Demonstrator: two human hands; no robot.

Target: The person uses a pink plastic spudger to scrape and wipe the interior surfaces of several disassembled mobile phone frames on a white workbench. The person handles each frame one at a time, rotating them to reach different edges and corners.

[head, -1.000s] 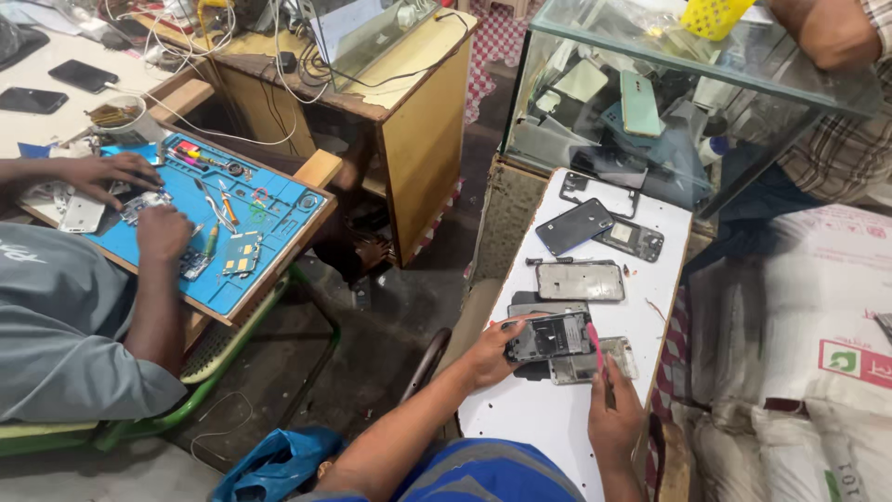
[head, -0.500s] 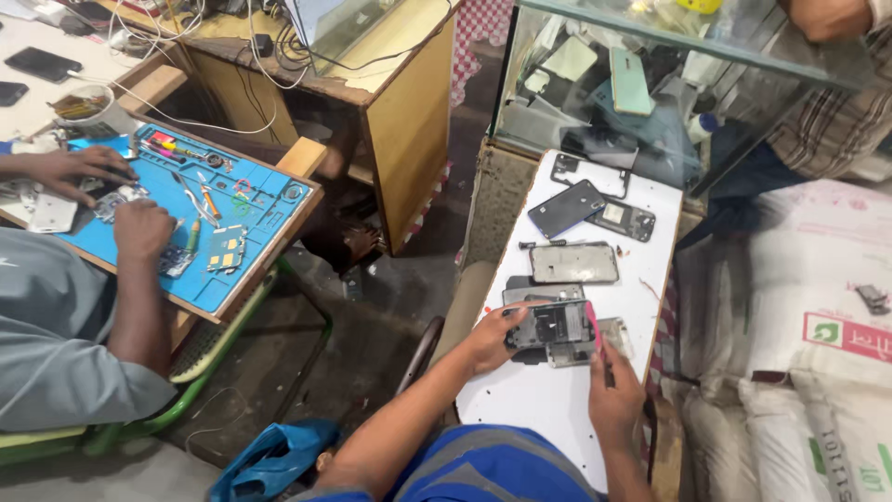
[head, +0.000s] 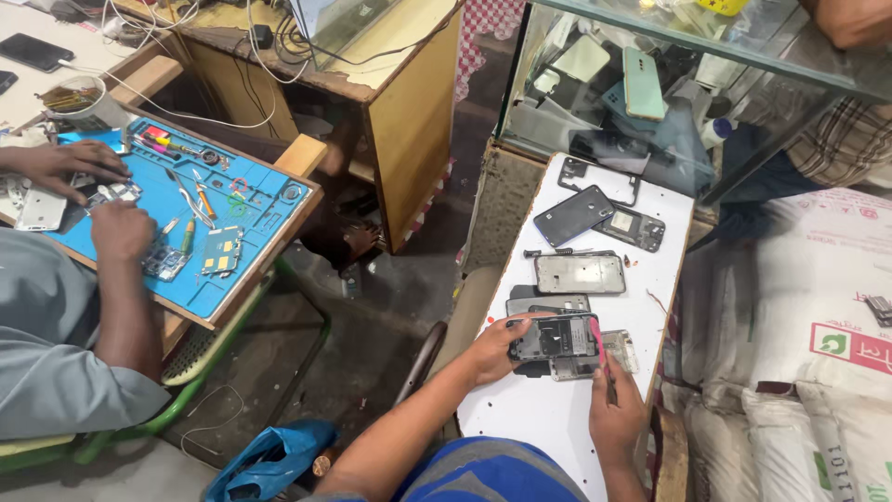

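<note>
My left hand (head: 494,348) grips the left end of an opened phone body (head: 555,336) that lies on the white board (head: 548,418). My right hand (head: 615,415) holds a thin pink-handled tool (head: 602,355), its upper end against the phone's right edge. Beneath the phone lie other phone parts, a frame (head: 621,351) showing at its right. Farther up the board lie a silver phone frame (head: 580,273), a dark back cover (head: 572,215) and another frame (head: 632,229).
A glass showcase (head: 669,84) with phones stands beyond the board. Printed white sacks (head: 799,353) are stacked at right. At left another person's hands (head: 88,195) work on a blue repair mat (head: 223,232) with tools. A wooden desk (head: 409,102) stands behind.
My view has shifted a little down and right between frames. Both hands stay on the phone, and the pink tool has moved slightly along its right edge.
</note>
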